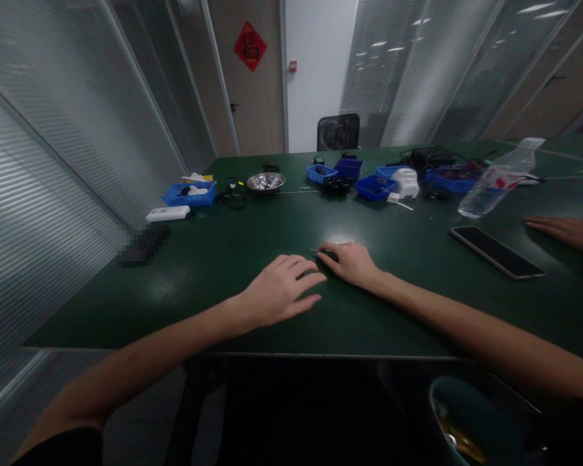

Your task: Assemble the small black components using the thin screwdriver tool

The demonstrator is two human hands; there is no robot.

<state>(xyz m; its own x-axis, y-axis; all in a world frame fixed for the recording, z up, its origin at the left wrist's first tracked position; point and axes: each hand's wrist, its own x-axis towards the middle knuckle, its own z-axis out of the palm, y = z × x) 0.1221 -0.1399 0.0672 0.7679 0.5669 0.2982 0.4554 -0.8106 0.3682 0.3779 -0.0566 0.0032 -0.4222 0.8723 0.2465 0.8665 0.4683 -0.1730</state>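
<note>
My right hand (352,260) rests on the green table, its fingers closed around a small tool with a dark handle (328,254). A thin, light-coloured tip pokes out of the fingers toward the left; the exact kind of tool is too small to make out. To the left and slightly nearer, my left hand (284,289) is held with fingers apart and nothing in them. Its fingertips come close to the right hand without gripping it.
Along the far side stand a metal bowl (266,183), a blue tray (189,194), several blue bins (375,188) and cables. At right are a clear bottle (498,181), a phone (496,251) and another person's hand (568,233). Below the table edge is a bin (434,388).
</note>
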